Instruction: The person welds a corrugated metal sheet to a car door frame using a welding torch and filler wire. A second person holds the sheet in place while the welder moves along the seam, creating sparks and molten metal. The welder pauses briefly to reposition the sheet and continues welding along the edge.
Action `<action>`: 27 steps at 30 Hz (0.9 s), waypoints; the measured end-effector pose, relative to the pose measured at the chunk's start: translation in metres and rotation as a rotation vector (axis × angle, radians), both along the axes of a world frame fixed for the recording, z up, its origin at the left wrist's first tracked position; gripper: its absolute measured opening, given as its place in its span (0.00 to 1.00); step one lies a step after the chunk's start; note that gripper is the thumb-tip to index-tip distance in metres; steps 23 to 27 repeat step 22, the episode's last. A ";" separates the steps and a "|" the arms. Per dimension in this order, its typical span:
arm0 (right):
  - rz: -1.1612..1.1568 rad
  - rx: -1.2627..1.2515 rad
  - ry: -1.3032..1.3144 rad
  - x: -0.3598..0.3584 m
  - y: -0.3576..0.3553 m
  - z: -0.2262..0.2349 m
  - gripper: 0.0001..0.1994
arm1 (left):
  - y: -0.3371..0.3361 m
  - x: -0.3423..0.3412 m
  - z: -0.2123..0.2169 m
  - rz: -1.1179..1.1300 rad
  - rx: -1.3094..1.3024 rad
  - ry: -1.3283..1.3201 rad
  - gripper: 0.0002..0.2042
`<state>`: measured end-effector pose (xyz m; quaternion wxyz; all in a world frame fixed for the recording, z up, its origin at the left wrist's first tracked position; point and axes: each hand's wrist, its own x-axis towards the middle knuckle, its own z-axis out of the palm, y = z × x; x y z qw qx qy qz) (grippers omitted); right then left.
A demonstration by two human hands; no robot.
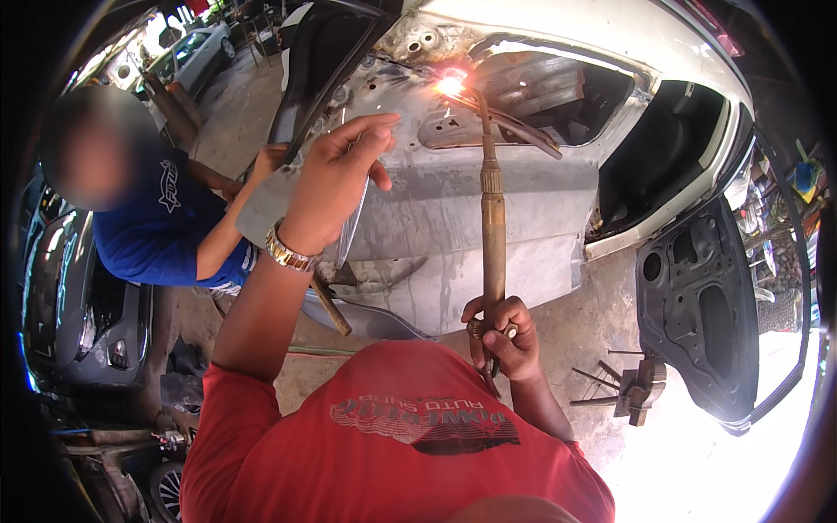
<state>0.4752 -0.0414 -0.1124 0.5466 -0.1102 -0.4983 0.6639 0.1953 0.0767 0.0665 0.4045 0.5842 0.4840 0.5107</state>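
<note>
My right hand (507,338) is wrapped round the valve end of a brass gas welding torch (493,235), which stands nearly upright in view. Its bent tip meets a bright glowing spot (451,84) on a bare grey car body panel (436,209), below the window opening. The glare hides the metal there. To the left of the torch, my left hand (344,166) is raised in front of the panel, thumb and forefinger pinched together. Thin wire (351,228) hangs below its palm; its far end is lost near the glare.
At the left, a co-worker in a blue shirt (144,240) holds a hand (268,159) at the panel's edge. A wooden handle (331,307) juts out below the panel. A loose dark door (702,305) and a bench vise (639,390) stand at the right.
</note>
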 end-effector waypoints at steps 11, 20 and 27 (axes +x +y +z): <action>0.006 -0.006 0.022 -0.003 0.002 -0.001 0.07 | 0.000 0.000 0.004 0.002 -0.013 -0.026 0.21; 0.005 0.000 -0.007 -0.002 0.001 -0.001 0.08 | 0.007 -0.004 -0.001 -0.013 0.020 -0.071 0.20; 0.022 0.015 0.033 0.000 0.001 -0.005 0.07 | 0.007 -0.004 0.001 -0.024 0.010 -0.062 0.20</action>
